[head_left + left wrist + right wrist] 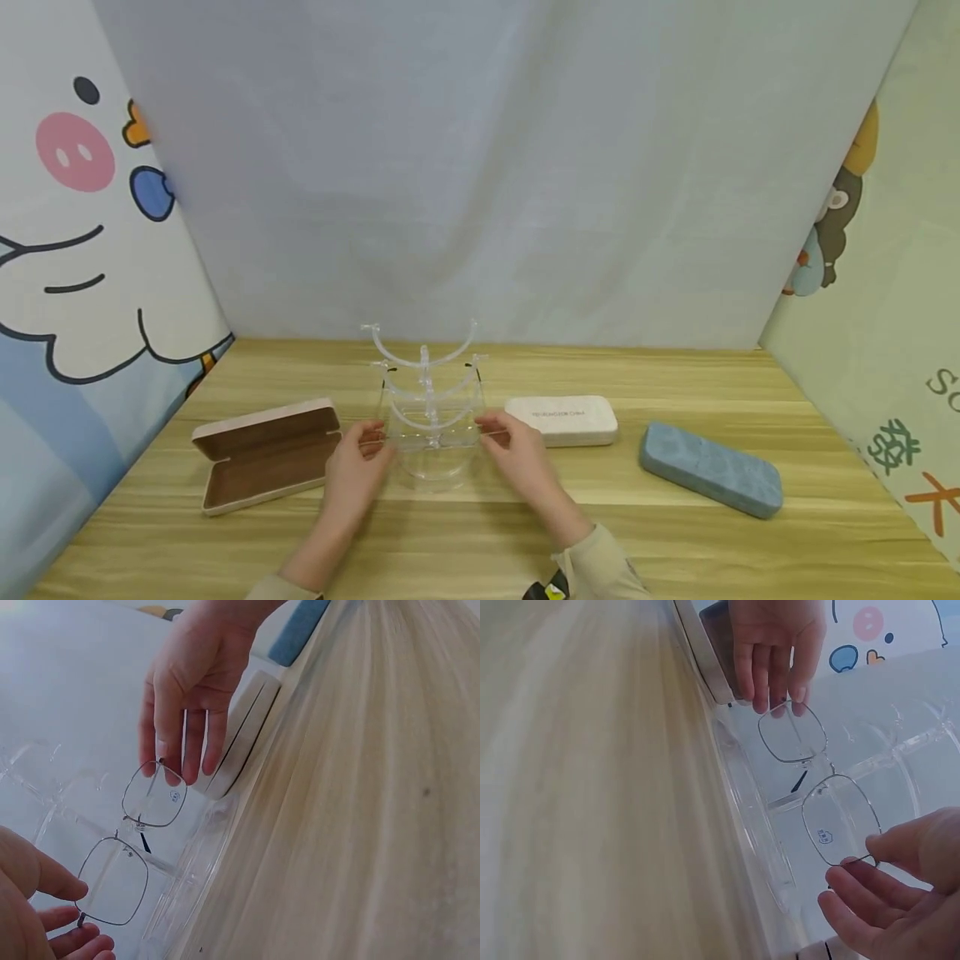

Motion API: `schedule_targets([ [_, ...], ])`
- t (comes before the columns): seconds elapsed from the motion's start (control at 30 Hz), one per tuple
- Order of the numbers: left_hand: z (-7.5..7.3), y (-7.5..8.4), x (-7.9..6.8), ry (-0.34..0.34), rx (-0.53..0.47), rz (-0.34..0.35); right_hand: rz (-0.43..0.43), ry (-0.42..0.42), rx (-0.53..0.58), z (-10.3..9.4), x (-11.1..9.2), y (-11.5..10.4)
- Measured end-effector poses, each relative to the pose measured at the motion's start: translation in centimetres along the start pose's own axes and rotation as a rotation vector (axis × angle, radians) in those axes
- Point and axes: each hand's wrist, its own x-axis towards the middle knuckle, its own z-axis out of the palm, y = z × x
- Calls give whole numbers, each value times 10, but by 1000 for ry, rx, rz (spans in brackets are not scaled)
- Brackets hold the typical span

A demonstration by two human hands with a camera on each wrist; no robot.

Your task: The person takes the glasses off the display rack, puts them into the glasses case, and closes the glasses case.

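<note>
A pair of thin metal-framed eyeglasses is held level between both hands, in front of a clear plastic glasses stand with several curved arms. My left hand pinches the frame's left outer corner between thumb and fingers. At the opposite corner my right hand pinches it the same way. The temples point back toward the stand's arms, dark tips outward. In the right wrist view the lenses face the camera, one carrying a small blue mark. The stand's rounded base rests on the table below the glasses.
An open glasses case with brown lining lies left of the stand. To the right are a closed white case and a closed blue case. A grey curtain hangs behind the wooden table, with printed cloths at both sides.
</note>
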Motion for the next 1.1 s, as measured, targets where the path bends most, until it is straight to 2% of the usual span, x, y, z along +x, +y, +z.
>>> schedule_targets([
  [0.2,-3,1,0,35,51,30,-9,22,-7,2,1,0],
  [0.37,-7,2,2,57,110,71,-11,41,33,-1,1,-2],
  [0.6,-15,14,1,71,150,111,-39,87,32,-10,-1,-12],
  [0.83,-22,29,-5,56,93,148,-40,129,77,-19,-3,-25],
  [1.1,-30,42,-15,74,54,186,-83,178,98,-30,-8,-40],
])
